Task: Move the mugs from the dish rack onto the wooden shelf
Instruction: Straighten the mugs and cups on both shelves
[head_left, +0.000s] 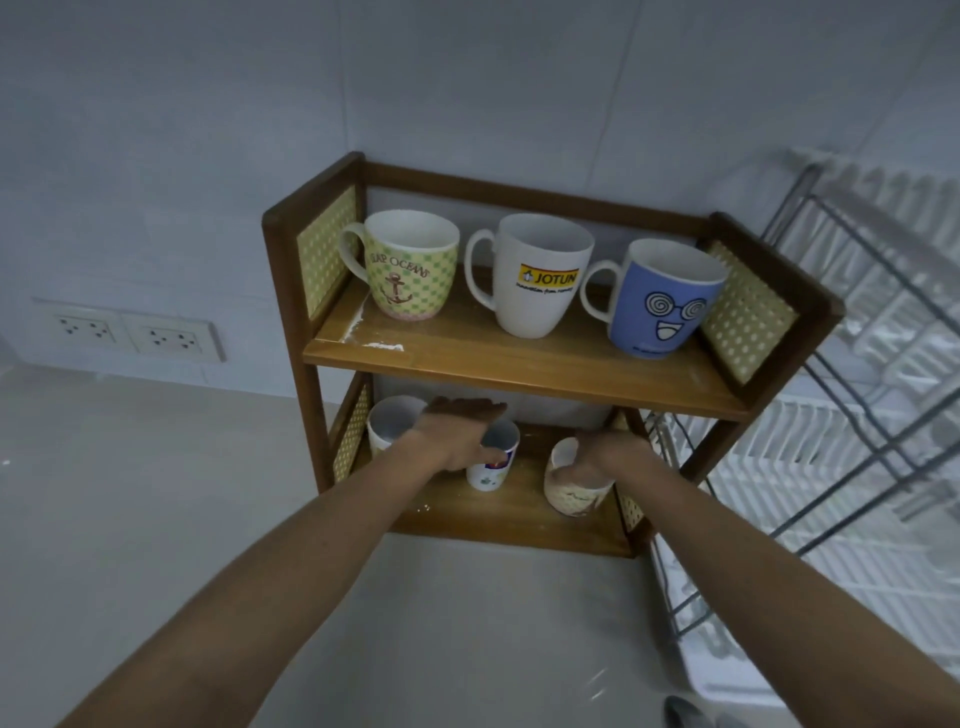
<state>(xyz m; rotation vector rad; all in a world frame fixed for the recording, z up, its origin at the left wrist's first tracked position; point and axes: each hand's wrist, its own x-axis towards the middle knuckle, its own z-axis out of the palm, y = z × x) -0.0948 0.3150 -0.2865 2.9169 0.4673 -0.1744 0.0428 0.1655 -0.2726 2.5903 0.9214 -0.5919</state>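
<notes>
The wooden shelf (519, 358) stands against the wall with two levels. Its top level carries a green anchor mug (410, 270), a white Jotun mug (540, 280) and a blue face mug (665, 306). On the lower level stand a plain white mug (389, 423), a small white mug with a coloured print (491, 467) and a beige mug (571, 493). My left hand (460, 434) reaches over the small printed mug, fingers stretched flat, thumb at its side. My right hand (608, 457) is wrapped around the beige mug's rim. The dish rack (857, 364) is at the right.
A double wall socket (137, 332) sits on the tiled wall to the left. The grey counter (182, 493) runs left of and in front of the shelf. The wire dish rack with its white tray stands close against the shelf's right side.
</notes>
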